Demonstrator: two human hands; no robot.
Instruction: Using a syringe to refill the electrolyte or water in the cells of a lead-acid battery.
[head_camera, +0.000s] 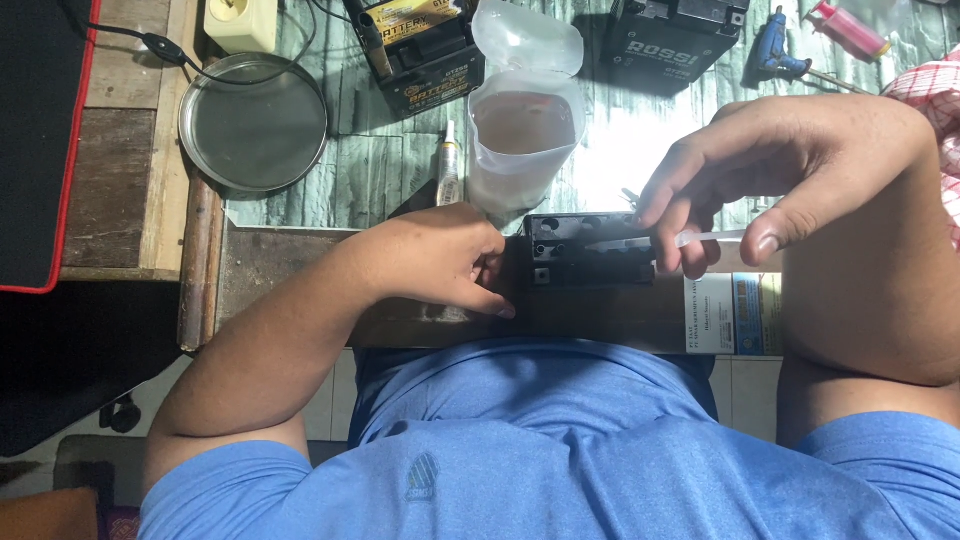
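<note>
Holding a small black box-shaped plastic battery (585, 250) steady at its near-left end, the left hand (450, 262) keeps its grip closed on the casing, thumb and fingertips pressed against the side wall. The right hand (770, 175) sits just to the other side, its grip pinched together around a slim clear plastic syringe-like tube (700, 238), whose thin tip reaches leftward from the pinch and lies over the row of round openings in the battery's top. Whether the tip is inside an opening or only above it cannot be told.

The battery rests on the dark wooden surface (290, 265), directly between the two grips and close to the person's body. Just beyond the left grip stands a translucent plastic container with its hinged lid open (525, 140), holding some liquid. A small white tube with a pointed nozzle (449, 170) lies beside it.

As a judgement, the work is somewhere in the middle: the top openings are uncovered and the container is already open, yet no caps or sealing strip are on the battery. How many openings are dealt with cannot be seen.

Farther out from the grips lie a round glass dish (253, 124), two more black batteries (425, 55) (675, 40), and a blue glue gun (775, 48).
</note>
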